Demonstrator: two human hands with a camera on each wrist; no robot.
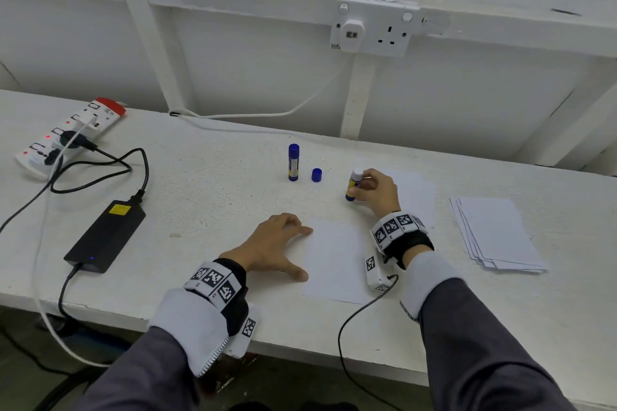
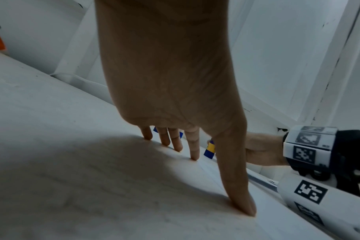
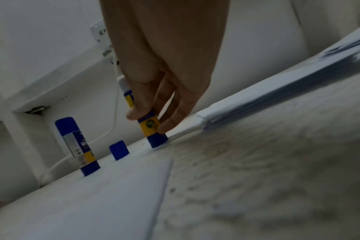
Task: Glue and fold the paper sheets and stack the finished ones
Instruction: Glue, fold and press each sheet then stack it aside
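A white paper sheet point(image 1: 334, 260) lies flat on the bench in front of me. My left hand point(image 1: 277, 243) rests open at the sheet's left edge, fingers spread, fingertips point(image 2: 194, 155) down on the surface. My right hand point(image 1: 374, 188) grips an uncapped glue stick point(image 1: 353, 185) that stands upright on the bench beyond the sheet; its white glue tip point(image 3: 123, 82) shows above the fingers point(image 3: 138, 112). Its blue cap point(image 1: 316, 175) stands loose to the left. A second, capped glue stick point(image 1: 293, 162) stands further left. A stack of paper sheets point(image 1: 497, 233) lies at the right.
Another sheet point(image 1: 414, 190) lies behind my right hand. A black power adapter point(image 1: 107, 235) with cables sits at the left, and a power strip point(image 1: 66, 133) lies at the far left. A wall socket point(image 1: 374, 28) is mounted behind the bench. A cable point(image 1: 360, 314) trails from my right wrist.
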